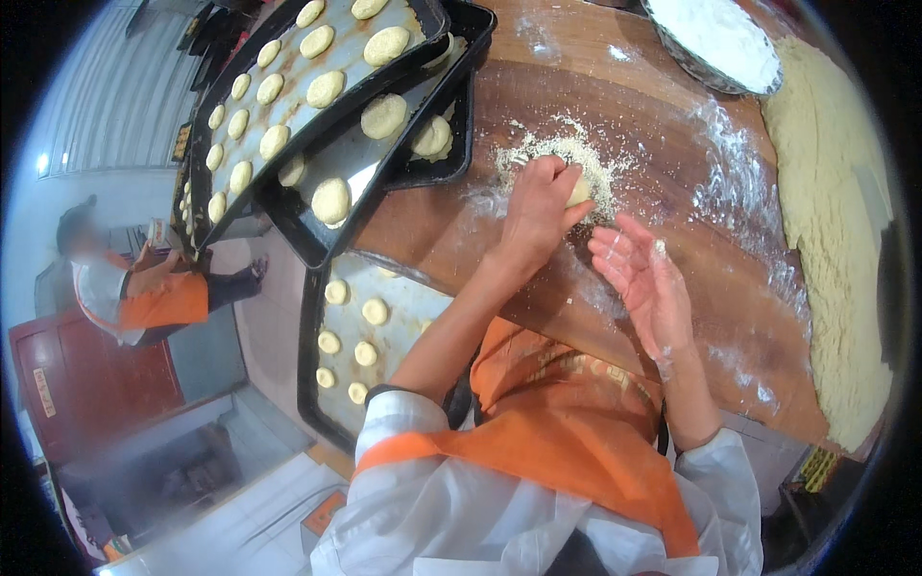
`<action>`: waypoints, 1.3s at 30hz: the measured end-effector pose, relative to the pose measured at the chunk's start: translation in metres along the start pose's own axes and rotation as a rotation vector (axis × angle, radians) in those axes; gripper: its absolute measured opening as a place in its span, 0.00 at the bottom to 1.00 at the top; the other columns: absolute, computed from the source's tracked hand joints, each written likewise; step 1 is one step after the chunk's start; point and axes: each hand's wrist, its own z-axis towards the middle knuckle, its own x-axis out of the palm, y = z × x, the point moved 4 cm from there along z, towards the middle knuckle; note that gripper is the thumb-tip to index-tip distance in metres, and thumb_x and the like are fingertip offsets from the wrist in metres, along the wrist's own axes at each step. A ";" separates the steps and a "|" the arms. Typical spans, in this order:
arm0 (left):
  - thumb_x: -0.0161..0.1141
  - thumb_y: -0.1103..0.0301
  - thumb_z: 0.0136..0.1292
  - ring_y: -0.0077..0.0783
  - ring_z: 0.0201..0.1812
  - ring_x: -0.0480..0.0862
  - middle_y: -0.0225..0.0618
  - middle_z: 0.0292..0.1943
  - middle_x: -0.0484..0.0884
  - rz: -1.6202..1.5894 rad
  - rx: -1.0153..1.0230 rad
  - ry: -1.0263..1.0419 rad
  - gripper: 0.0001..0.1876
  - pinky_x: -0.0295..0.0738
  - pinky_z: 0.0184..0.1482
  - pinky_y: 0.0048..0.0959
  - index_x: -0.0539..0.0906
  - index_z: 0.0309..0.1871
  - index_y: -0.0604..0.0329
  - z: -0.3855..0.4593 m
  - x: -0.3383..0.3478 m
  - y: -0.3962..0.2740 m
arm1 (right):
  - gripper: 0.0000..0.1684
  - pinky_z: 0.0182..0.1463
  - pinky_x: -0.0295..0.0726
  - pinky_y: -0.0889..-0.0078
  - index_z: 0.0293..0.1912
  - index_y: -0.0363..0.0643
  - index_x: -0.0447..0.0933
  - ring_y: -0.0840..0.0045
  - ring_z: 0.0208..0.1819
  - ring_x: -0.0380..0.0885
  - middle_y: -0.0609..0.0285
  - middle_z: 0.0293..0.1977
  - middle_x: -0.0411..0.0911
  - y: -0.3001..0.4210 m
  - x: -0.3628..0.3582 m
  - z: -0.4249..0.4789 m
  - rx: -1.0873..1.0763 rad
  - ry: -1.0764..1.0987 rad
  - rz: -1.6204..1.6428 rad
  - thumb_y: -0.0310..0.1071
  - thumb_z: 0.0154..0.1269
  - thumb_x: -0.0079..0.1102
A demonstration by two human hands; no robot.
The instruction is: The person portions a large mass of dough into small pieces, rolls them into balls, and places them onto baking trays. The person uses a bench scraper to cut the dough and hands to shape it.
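My left hand (542, 205) is closed around a small round piece of dough (578, 191), part of which shows between thumb and fingers. It is over a scattered patch of pale seeds (603, 164), which look like sesame, on the wooden worktable (627, 101). To its right, my right hand (641, 277) is apart from the dough, palm partly turned up and fingers loosely spread. Nothing lies in it, though flour or dough bits cling to the skin.
Overlapping black baking trays (461, 144) with flat dough rounds (325, 89) rise at the left. A lower tray (403, 288) holds more rounds. A flour bowl (709, 43) stands at the back right beside a long dough slab (835, 252). A person (144, 288) in an orange apron stands far left.
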 end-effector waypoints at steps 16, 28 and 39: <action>0.53 0.66 0.60 0.40 0.50 0.73 0.47 0.46 0.74 -2.258 -0.769 -0.218 0.19 0.71 0.52 0.35 0.69 0.52 0.67 -0.050 -0.015 -0.020 | 0.07 0.36 0.72 0.79 0.40 0.39 0.67 0.81 0.31 0.73 0.61 0.30 0.73 -0.002 0.023 -0.027 0.016 0.089 -0.145 0.32 0.67 0.46; 0.41 0.71 0.60 0.24 0.38 0.74 0.35 0.37 0.76 -1.592 -0.616 -0.238 0.13 0.70 0.43 0.23 0.75 0.41 0.64 -0.096 -0.048 -0.036 | 0.10 0.12 0.50 0.88 0.31 0.45 0.62 0.91 0.09 0.53 0.72 0.11 0.59 -0.050 0.072 -0.020 0.439 0.270 -0.585 0.37 0.67 0.47; 0.48 0.71 0.62 0.28 0.40 0.79 0.37 0.36 0.77 -1.669 -0.869 -0.940 0.09 0.76 0.41 0.27 0.74 0.44 0.58 -0.235 -0.094 0.019 | 0.09 0.11 0.52 0.89 0.34 0.48 0.64 0.91 0.11 0.54 0.75 0.15 0.58 -0.025 0.049 -0.037 0.261 0.130 -0.626 0.37 0.62 0.55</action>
